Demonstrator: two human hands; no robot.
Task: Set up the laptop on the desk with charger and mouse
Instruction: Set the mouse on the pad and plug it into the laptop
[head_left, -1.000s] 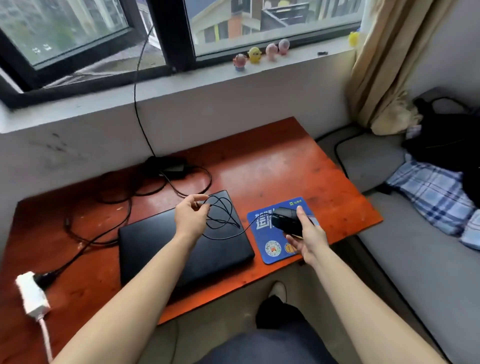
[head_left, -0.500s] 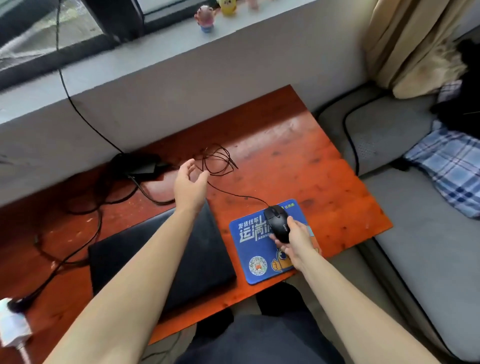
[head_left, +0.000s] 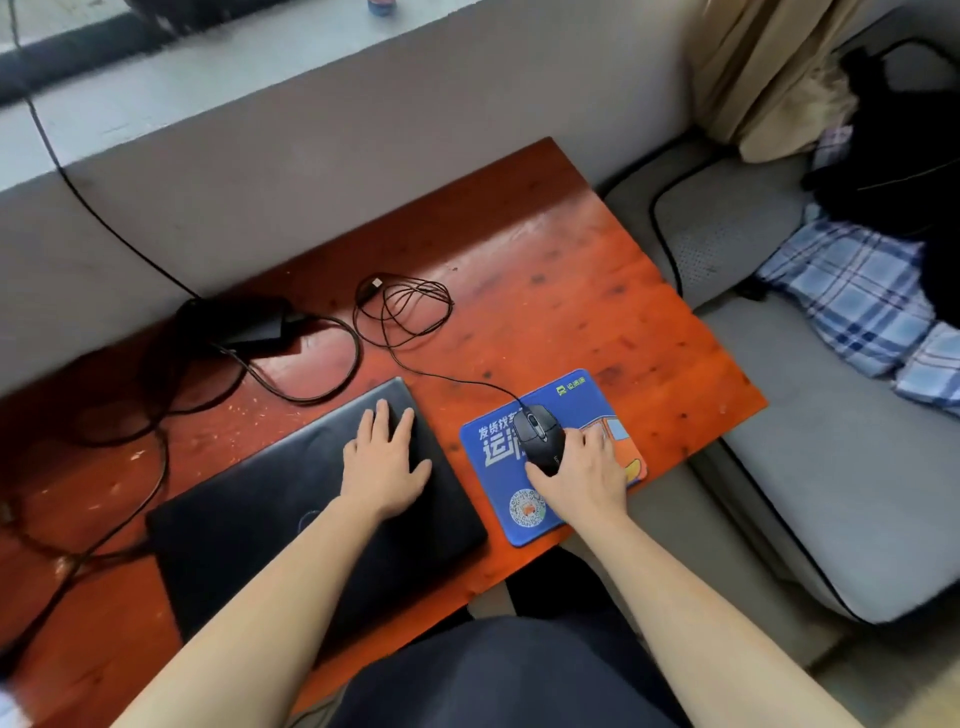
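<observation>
Laptop: black, lid closed, lying flat on the near left part of the desk and turned at an angle to its front edge.
Left hand: open and palm down on the laptop lid near its far right corner, fingers straight and slightly spread.
Mouse: black, wired, sitting on the mouse pad just to the right of the laptop.
Right hand: holds the mouse, with the thumb against its near end and the fingers curled along its right side; the palm lies on the pad.
Mouse pad: blue with white lettering and a cartoon picture, at the desk's front edge, beside the laptop but not touching it.
Mouse cable: runs from the front of the mouse back to a loose coil on the bare wood; its plug lies free on the desk, connected to nothing.
Charger: a black power brick at the back of the desk against the wall, behind the laptop, with its black cords looping across the wood to the left.
Desk: reddish-brown wood, worn and speckled, pushed against a grey wall below a window ledge.
Right of the desk: a grey cushioned seat with a blue checked cloth, a black bag and a beige curtain hanging behind.
Person: bare forearms reach in from the bottom; dark trousers show below the desk edge.
</observation>
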